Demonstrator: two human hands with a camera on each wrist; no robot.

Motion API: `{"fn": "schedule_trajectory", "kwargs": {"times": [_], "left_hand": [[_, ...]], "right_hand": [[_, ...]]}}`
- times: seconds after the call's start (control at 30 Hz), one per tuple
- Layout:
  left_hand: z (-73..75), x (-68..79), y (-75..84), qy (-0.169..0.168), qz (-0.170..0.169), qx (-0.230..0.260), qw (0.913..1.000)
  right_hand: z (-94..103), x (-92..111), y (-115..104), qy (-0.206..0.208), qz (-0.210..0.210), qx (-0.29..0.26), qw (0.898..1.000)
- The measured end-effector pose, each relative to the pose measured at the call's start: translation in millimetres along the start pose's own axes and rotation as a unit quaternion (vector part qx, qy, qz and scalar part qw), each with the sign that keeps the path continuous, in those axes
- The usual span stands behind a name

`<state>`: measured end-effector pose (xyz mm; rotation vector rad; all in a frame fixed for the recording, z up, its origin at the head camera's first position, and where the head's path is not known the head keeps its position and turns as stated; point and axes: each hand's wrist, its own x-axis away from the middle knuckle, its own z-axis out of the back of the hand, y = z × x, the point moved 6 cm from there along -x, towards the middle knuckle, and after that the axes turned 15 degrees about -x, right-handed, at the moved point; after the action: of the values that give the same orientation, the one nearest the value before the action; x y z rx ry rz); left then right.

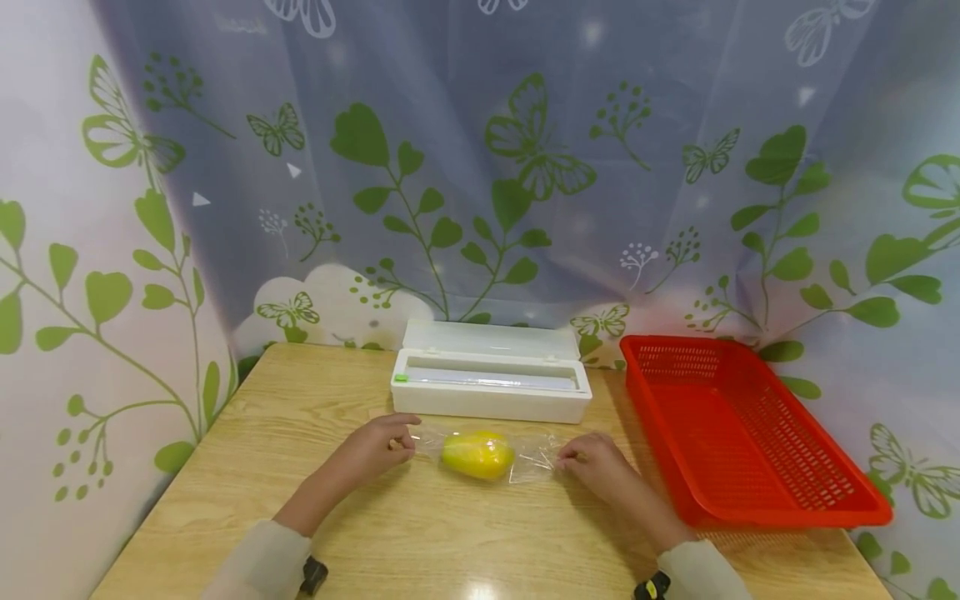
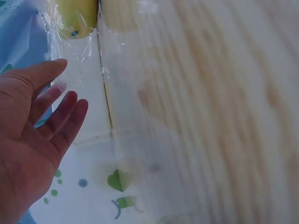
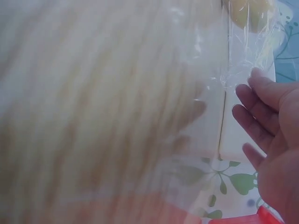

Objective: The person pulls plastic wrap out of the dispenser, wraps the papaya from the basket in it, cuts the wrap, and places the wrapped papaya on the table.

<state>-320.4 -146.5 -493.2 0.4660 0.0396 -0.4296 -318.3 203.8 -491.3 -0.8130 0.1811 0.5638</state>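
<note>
A yellow oblong fruit (image 1: 477, 455) lies on the table inside clear cling film (image 1: 534, 460), whose loose ends stick out to both sides. My left hand (image 1: 384, 446) is at the film's left end; in the left wrist view a gathered bit of film shows at the fingertips (image 2: 60, 87). At the film's right end my right hand (image 1: 596, 467) pinches the film between thumb and fingers. The right wrist view shows the fruit (image 3: 252, 14) at the top, beyond the right thumb. Glare on the transparent film blurs its exact edges.
Just behind the fruit stands a white cling film box (image 1: 491, 403), lid (image 1: 491, 340) up, with a roll (image 1: 487, 380) inside. A red plastic basket (image 1: 727, 433) sits at the right, beside my right forearm. A patterned curtain (image 1: 465, 167) hangs behind the wooden table (image 1: 420, 542).
</note>
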Motion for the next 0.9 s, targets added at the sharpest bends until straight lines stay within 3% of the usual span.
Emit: {"fn": "schedule_trajectory", "kwargs": {"times": [0.1,0.2,0.43,0.57,0.77,0.9], "left_hand": [[0.2,-2.2,0.1,0.007,0.013,-0.018,0.9997],[1.2,-3.4,-0.5,0.006,0.035,-0.023,0.9991],[-1.0,-5.0,-7.4,-0.008,0.073,-0.003,0.9973],[-1.4,-7.4,-6.5,-0.01,0.077,0.001,0.997],[-7.0,-12.9,-4.0,-0.018,0.084,-0.032,0.9958],[-9.6,-16.7,-2.8,-0.012,0.078,-0.05,0.9956]], "right_hand": [[-4.2,-3,9,-0.021,-0.063,-0.049,0.997],[-7.9,-5,15,-0.021,-0.131,-0.097,0.986],[-18.7,-8,20,-0.001,-0.215,-0.142,0.966],[-20.4,-10,19,-0.011,-0.223,-0.121,0.967],[-22.2,-12,16,-0.018,-0.196,-0.075,0.978],[-23.5,-13,15,-0.017,-0.201,-0.059,0.978]]}}
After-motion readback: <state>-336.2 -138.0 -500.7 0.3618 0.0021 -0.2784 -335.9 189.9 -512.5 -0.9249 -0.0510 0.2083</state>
